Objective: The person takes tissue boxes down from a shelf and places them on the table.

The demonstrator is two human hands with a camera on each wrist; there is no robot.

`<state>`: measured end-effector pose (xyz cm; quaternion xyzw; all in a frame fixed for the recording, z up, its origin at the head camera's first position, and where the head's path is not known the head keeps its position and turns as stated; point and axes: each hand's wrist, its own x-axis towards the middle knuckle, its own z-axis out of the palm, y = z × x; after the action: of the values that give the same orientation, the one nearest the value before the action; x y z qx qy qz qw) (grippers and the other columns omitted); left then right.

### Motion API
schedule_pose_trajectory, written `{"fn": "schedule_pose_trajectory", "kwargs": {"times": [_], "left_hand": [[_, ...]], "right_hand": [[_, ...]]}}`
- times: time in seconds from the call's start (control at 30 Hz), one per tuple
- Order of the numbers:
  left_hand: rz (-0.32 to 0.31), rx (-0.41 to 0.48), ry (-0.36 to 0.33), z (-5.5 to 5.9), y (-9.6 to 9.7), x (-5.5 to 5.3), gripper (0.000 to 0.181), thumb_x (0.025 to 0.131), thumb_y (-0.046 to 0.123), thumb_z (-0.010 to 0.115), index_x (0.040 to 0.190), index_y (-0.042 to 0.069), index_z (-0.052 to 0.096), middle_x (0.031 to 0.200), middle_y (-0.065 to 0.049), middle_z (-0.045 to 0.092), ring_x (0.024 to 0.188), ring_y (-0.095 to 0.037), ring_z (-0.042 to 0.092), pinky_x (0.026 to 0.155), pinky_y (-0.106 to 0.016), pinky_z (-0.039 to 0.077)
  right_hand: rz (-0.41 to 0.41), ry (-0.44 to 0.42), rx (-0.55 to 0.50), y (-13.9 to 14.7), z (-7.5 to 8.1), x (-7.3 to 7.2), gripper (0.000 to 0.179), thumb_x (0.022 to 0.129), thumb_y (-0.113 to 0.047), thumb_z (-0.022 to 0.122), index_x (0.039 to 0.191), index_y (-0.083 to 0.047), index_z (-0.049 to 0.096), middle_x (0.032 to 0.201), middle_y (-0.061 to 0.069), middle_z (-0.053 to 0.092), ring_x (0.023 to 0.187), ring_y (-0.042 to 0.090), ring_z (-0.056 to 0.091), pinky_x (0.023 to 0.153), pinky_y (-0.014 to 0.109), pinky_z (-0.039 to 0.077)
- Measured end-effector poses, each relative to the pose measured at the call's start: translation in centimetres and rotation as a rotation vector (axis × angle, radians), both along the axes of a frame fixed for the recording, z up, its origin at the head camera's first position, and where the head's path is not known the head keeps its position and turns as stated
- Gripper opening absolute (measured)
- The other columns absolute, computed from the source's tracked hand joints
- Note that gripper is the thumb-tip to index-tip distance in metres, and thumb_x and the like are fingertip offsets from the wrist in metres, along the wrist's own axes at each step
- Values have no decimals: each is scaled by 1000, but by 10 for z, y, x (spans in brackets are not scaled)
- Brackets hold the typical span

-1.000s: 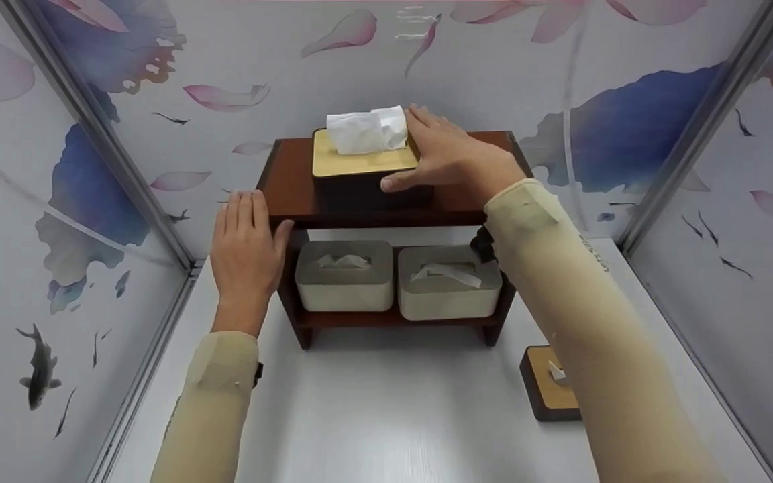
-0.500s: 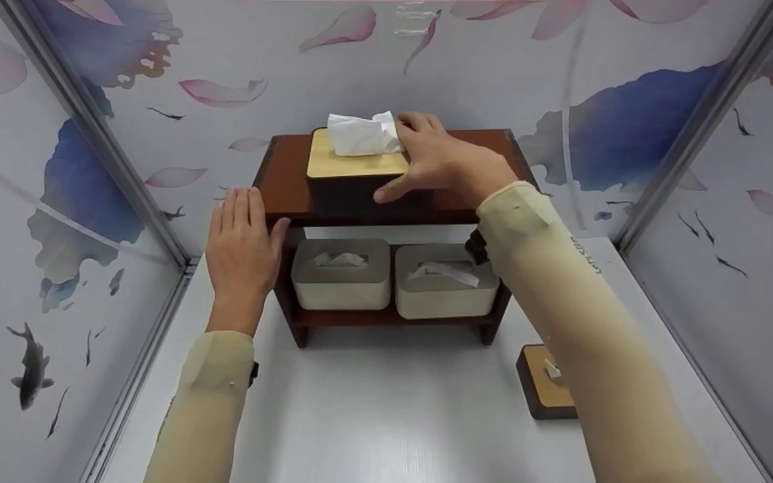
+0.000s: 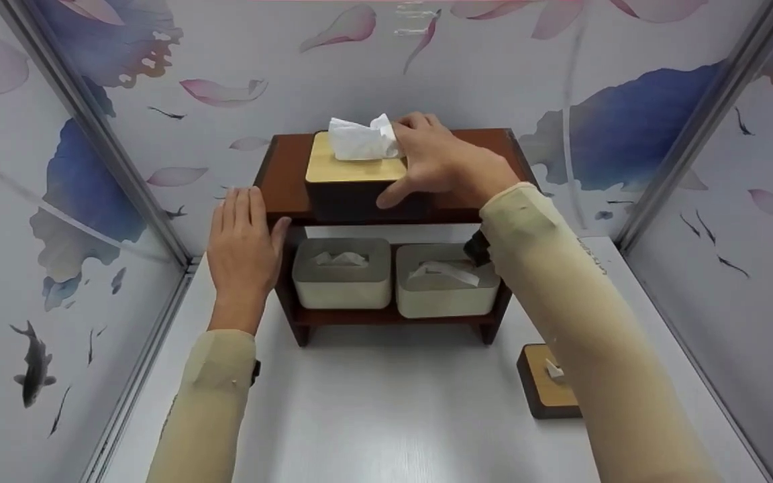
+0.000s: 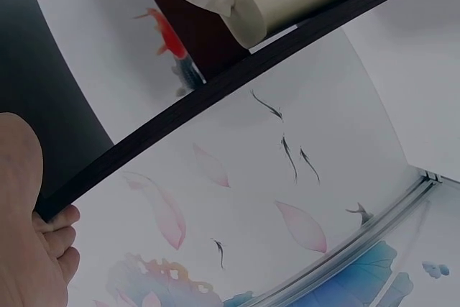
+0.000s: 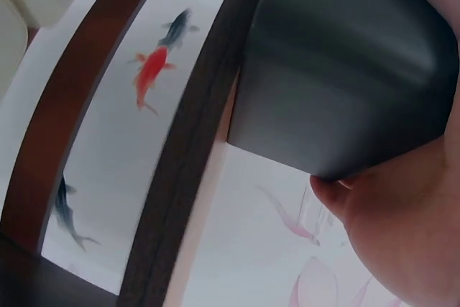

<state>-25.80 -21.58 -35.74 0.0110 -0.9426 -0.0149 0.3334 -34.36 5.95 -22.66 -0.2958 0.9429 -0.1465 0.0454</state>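
A black tissue box (image 3: 349, 200) with a light wooden lid and a white tissue (image 3: 359, 139) sticking up stands on the top board of a reddish-brown shelf (image 3: 286, 171). My right hand (image 3: 437, 157) grips its right end, thumb on the front and fingers toward the back. In the right wrist view, the box's dark side (image 5: 345, 77) lies against the palm. With straight fingers, my left hand (image 3: 242, 245) rests at the shelf's left edge; its fingertips (image 4: 66, 239) show by the board's corner in the left wrist view.
Two pale tissue boxes with grey lids, a left one (image 3: 341, 292) and a right one (image 3: 448, 302), sit on the lower board. Another dark box with a wooden lid (image 3: 551, 382) lies at right on the white floor, partly behind my sleeve. Patterned walls enclose the shelf.
My right hand has closed in from fairly straight fingers to a grip on the box's end. The box has shifted slightly left and toward the front. My left hand has stayed at the shelf edge.
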Motion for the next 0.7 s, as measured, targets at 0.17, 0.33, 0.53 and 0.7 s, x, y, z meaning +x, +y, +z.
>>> {"fn": "schedule_pose_trajectory", "kwargs": {"times": [0.17, 0.33, 0.53, 0.7], "left_hand": [[1, 13, -23, 0, 1, 0, 65, 104, 46, 39, 147, -2, 35, 148, -22, 43, 143, -34, 36, 123, -43, 25], [-2, 16, -12, -1, 1, -1, 65, 103, 45, 40, 147, -2, 35, 148, -22, 44, 143, -34, 36, 122, -44, 26], [-7, 8, 0, -1, 0, 0, 66, 103, 46, 41, 146, -3, 36, 147, -22, 44, 142, -35, 37, 121, -45, 28], [-7, 22, -36, 0, -1, 0, 66, 103, 46, 39, 147, -3, 33, 148, -22, 42, 144, -35, 34, 122, -45, 25]], "right_hand": [[6, 82, 15, 4, -1, 5, 110, 63, -64, 78, 151, -15, 33, 150, 10, 32, 135, 26, 30, 116, 47, 32], [21, 136, 13, 11, 0, 12, 116, 60, -67, 78, 153, -17, 31, 149, 9, 33, 136, 25, 30, 116, 47, 31], [44, 181, -24, 25, 1, 23, 119, 60, -69, 78, 154, -17, 28, 150, 8, 32, 139, 26, 27, 117, 48, 28], [87, 252, -29, 36, -3, 36, 120, 57, -69, 80, 151, -12, 33, 149, 11, 32, 139, 28, 27, 117, 48, 27]]}}
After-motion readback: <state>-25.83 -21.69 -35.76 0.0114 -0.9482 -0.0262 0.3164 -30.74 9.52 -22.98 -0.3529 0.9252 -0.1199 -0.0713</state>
